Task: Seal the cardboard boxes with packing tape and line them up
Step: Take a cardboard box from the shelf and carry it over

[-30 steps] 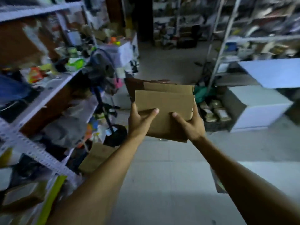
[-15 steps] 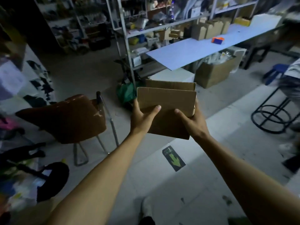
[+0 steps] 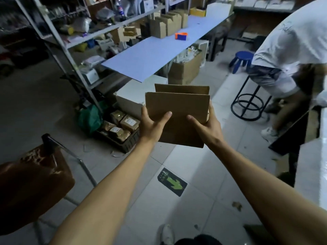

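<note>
I hold a brown cardboard box (image 3: 178, 105) out in front of me at chest height, its top flaps standing up and unsealed. My left hand (image 3: 152, 126) grips its left side with the thumb across the near face. My right hand (image 3: 206, 127) grips the right side the same way. Far ahead, a long pale blue table (image 3: 150, 53) carries an orange and blue tape dispenser (image 3: 181, 36) and a row of several upright cardboard boxes (image 3: 168, 23) along its back edge.
A metal shelving rack (image 3: 58, 36) stands on the left. A brown chair (image 3: 33, 177) is at lower left, a crate of packages (image 3: 120, 128) on the floor ahead. A person in a white shirt (image 3: 290, 41) sits on a black stool (image 3: 249, 101) at right. A white counter (image 3: 311, 174) is at far right.
My view has swung right, from the cluttered shelves to the blue table, which has come nearer. The box stays gripped in both hands, held the same way.
</note>
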### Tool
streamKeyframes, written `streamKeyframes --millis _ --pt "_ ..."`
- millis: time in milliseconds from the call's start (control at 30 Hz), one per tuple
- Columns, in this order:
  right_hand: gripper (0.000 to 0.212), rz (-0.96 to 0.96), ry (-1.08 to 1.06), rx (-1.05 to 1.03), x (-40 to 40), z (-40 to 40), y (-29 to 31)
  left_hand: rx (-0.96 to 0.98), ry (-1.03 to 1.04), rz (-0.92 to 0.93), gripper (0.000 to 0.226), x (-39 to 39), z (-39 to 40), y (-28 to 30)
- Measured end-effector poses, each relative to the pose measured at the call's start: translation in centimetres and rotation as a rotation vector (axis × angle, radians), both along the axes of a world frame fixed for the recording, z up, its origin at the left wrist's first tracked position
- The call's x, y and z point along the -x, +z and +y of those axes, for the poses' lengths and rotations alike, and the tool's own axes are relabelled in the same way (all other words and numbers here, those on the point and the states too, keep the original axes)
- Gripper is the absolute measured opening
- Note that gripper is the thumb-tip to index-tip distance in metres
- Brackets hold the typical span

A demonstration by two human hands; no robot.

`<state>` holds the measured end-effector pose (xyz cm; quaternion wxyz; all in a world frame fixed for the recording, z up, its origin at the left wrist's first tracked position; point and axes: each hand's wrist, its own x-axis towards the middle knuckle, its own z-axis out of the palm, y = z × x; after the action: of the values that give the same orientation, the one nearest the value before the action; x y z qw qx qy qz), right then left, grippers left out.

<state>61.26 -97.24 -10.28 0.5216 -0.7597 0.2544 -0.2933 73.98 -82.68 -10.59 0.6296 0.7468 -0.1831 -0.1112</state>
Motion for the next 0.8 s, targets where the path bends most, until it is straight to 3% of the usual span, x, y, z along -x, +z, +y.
streamKeyframes --millis 100,333,667,733,800 --pt "0.087 0.005 -0.041 -0.037 -2.1 -2.0 -0.9 -0.005 -0.057 0.018 0.082 -2.8 -2.5 -0.7" --pt "0.091 0.035 -0.102 -0.074 -7.0 -9.5 -3.2 -0.020 -0.142 0.056 0.081 -8.9 -11.3 -2.3" --pt "0.099 0.065 -0.139 -0.103 -16.6 -26.3 -4.6 -0.155 -0.157 -0.045 0.082 -18.8 -28.3 -3.1" --pt "0.096 0.074 -0.146 -0.098 -18.5 -29.4 -4.4 -0.164 -0.147 -0.034 0.082 -20.6 -31.4 -3.0" --pt "0.080 0.066 -0.153 -0.084 -20.6 -32.2 -4.1 -0.154 -0.129 -0.012 0.082 -22.5 -34.2 -3.1"
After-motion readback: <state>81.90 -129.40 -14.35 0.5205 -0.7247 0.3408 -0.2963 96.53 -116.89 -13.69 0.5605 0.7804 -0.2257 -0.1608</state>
